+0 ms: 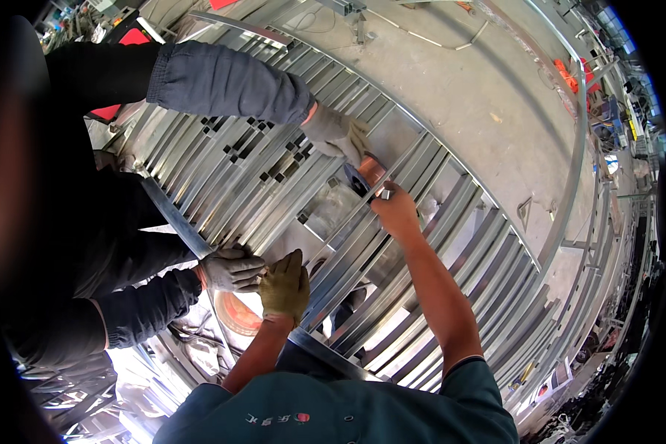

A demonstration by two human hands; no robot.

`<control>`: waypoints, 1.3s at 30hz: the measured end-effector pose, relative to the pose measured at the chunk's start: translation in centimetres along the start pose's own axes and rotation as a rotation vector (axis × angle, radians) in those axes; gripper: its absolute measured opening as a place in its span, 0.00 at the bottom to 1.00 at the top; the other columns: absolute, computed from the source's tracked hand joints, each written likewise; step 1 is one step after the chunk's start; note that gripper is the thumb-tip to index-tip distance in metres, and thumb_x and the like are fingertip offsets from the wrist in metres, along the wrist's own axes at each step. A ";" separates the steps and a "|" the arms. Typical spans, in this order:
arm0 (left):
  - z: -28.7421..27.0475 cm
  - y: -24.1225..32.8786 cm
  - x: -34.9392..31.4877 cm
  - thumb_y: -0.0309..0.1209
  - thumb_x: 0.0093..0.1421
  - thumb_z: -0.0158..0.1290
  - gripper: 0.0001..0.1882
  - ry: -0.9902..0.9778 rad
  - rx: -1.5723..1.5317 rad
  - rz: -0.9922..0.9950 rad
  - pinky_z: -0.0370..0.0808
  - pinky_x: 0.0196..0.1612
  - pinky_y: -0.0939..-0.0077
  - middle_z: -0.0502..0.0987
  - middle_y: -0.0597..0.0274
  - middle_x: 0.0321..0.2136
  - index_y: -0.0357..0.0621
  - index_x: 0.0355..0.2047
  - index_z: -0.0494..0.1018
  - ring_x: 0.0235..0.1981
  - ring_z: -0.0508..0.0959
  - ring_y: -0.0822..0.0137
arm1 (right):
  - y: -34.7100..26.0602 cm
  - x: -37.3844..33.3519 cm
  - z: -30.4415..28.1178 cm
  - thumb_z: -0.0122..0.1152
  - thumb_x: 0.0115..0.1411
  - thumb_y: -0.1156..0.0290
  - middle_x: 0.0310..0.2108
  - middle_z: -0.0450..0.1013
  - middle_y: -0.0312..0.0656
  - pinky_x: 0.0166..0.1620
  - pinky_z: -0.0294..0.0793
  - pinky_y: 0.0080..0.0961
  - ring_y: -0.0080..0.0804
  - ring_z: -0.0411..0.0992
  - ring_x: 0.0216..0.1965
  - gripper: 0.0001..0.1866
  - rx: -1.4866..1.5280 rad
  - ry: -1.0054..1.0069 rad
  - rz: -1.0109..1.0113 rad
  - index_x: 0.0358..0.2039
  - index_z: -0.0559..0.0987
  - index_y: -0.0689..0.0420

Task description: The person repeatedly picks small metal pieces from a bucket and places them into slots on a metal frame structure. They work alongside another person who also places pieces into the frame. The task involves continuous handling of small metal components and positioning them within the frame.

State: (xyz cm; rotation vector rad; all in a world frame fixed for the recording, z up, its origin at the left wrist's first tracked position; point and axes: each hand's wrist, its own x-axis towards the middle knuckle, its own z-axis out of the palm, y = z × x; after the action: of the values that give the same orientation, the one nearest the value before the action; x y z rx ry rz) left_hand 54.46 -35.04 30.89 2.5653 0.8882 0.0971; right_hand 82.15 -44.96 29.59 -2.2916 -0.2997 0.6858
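Note:
My left hand (284,287), in a yellow-green work glove, lies at the near edge of a silver metal frame (333,360), its fingers stretched forward. Beside it, almost touching, is a co-worker's grey-gloved hand (231,271). Bare, my right hand (398,212) is closed on a small square-ended metal piece (386,194) over the parallel metal bars (370,231); most of that piece is hidden. Just beyond it sits an orange-brown block (371,169) with a dark round part (356,179). The co-worker's other gloved hand (338,134) reaches down close to that block.
Several bars with dark square ends (280,176) lie across the frame's left part. The co-worker's dark-sleeved arm (233,83) crosses above. Concrete floor (451,81) extends beyond, with a pale hose (436,43). Orange and red items (567,76) stand at far right.

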 end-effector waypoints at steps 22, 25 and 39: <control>2.7 -5.7 2.7 0.31 0.60 0.58 0.17 -0.135 0.170 -0.036 0.80 0.35 0.50 0.82 0.57 0.34 0.53 0.49 0.72 0.35 0.83 0.48 | -1.3 0.1 8.1 0.65 0.49 0.71 0.31 0.78 0.46 0.35 0.75 0.34 0.35 0.77 0.29 0.30 0.361 -0.140 -0.024 0.54 0.75 0.70; 2.5 -5.9 2.8 0.30 0.59 0.58 0.20 -0.050 0.181 -0.029 0.80 0.35 0.51 0.82 0.58 0.35 0.53 0.53 0.73 0.35 0.83 0.48 | -1.4 0.2 9.0 0.65 0.49 0.72 0.30 0.77 0.45 0.34 0.75 0.33 0.34 0.77 0.29 0.30 0.372 -0.132 -0.091 0.53 0.75 0.72; 1.2 -4.9 2.5 0.30 0.59 0.59 0.25 0.121 0.106 0.018 0.79 0.43 0.49 0.82 0.53 0.43 0.49 0.58 0.75 0.39 0.82 0.45 | -0.2 0.9 10.7 0.66 0.52 0.67 0.44 0.81 0.58 0.51 0.77 0.39 0.52 0.81 0.47 0.31 0.453 -0.120 -0.096 0.56 0.77 0.68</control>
State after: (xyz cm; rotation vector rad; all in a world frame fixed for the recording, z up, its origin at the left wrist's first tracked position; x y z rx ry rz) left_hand 53.86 -30.57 27.58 2.6899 0.9382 0.2177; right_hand 76.97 -38.35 22.91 -1.8002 -0.2761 0.7565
